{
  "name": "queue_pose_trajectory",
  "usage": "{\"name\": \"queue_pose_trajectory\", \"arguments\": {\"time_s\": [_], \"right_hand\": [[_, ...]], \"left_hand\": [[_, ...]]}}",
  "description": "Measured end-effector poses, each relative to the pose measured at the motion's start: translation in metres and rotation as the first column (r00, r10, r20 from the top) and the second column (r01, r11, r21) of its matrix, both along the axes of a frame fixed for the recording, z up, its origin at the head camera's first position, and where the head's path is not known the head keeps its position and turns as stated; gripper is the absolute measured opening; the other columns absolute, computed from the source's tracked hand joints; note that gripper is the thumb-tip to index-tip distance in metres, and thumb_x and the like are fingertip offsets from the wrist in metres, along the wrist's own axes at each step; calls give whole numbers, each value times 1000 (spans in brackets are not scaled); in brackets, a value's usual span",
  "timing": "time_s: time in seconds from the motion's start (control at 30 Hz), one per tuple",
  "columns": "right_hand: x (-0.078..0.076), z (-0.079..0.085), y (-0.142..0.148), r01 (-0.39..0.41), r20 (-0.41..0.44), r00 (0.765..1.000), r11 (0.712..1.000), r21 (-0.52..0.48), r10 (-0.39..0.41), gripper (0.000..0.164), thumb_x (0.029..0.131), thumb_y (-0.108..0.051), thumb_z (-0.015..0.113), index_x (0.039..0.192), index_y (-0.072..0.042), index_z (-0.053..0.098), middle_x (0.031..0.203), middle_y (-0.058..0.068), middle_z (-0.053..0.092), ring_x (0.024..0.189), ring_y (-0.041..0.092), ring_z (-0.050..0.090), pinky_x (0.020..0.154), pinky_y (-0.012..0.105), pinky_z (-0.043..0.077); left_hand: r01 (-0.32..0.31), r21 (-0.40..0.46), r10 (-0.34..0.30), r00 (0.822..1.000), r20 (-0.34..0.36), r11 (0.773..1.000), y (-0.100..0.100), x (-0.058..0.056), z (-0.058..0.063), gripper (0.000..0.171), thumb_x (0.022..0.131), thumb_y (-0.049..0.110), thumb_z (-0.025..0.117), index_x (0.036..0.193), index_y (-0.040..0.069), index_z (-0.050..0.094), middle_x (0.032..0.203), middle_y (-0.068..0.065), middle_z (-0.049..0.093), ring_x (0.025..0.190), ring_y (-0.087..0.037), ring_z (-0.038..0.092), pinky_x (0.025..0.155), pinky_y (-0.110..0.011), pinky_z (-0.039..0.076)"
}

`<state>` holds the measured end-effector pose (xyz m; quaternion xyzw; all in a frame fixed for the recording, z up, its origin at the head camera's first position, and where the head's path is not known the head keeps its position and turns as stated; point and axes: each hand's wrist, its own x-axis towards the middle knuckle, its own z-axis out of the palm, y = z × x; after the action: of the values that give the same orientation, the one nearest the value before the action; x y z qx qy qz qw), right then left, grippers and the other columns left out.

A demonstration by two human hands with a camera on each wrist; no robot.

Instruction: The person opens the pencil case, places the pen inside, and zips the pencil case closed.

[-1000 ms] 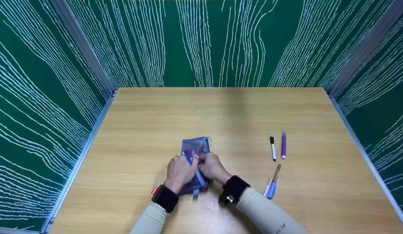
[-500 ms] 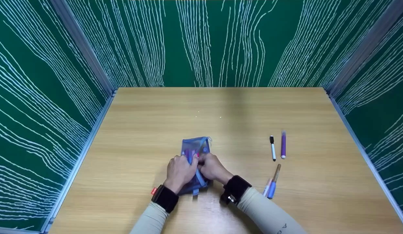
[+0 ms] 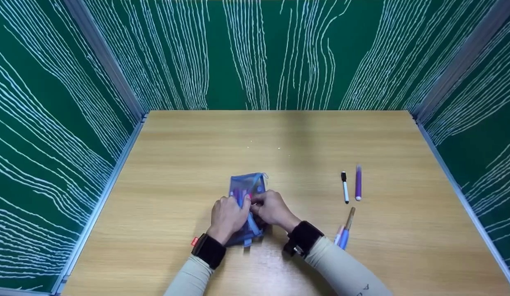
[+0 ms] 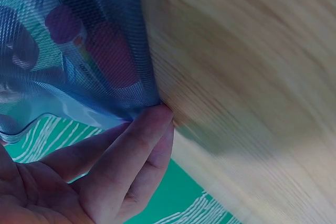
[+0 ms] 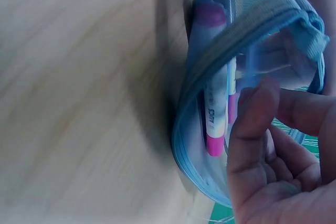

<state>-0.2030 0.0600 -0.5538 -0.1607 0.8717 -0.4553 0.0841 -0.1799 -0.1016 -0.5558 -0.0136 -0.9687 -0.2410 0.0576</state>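
Note:
A blue mesh pencil case lies on the table in front of the person, its zipped mouth spread open. My left hand grips its left side; in the left wrist view the fingertips meet the mesh edge. Markers with purple and red parts show through the mesh. My right hand is at the mouth, thumb and forefinger bent together by the zip edge; I cannot tell whether they pinch anything. Inside, a white marker with a pink end stands close to the thumb, a second slim pen beside it.
To the right lie a black-capped white marker and a purple marker. Nearer the right forearm are a brown-and-blue pen and a pale pen, partly hidden by the sleeve. Green walls with white lines surround the wooden table.
My right hand has shifted slightly to the right at the case's mouth, and its forearm has moved right, covering more of the two nearer pens. The left hand stays in place.

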Motion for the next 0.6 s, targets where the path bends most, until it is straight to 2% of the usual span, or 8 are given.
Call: {"name": "queue_pose_trajectory", "arguments": {"time_s": [0.13,0.27,0.37,0.6], "right_hand": [[0,3,4,11,11,1000,1000,11,-11,14,89,-6,75,101,-4,80,76,2,73,63,8,63,59,27,55],[0,5,9,48,-8,999,997,62,-47,13,88,-9,77,100,-5,80,82,2,75,69,9,65,65,26,56],[0,7,13,81,-29,996,992,94,-79,13,88,-12,78,99,-6,81,83,3,75,69,10,65,64,26,56],[1,13,27,131,-86,989,985,112,-122,21,87,-13,80,103,0,78,78,6,75,60,9,66,56,26,54]], "left_hand": [[-2,3,2,1000,20,1000,0,0,0,54,102,48,47,59,15,48,73,-14,64,69,-31,64,67,-45,51],[-6,-3,6,999,39,1000,1,0,1,55,102,49,46,59,15,48,71,-12,62,68,-28,62,67,-44,51],[-6,-5,6,999,47,1000,1,0,1,55,102,50,46,60,14,49,71,-12,62,68,-28,62,67,-43,51],[-10,-20,10,1000,-2,1000,0,0,0,56,100,49,48,62,9,57,79,-20,69,76,-36,68,69,-48,52]]}}
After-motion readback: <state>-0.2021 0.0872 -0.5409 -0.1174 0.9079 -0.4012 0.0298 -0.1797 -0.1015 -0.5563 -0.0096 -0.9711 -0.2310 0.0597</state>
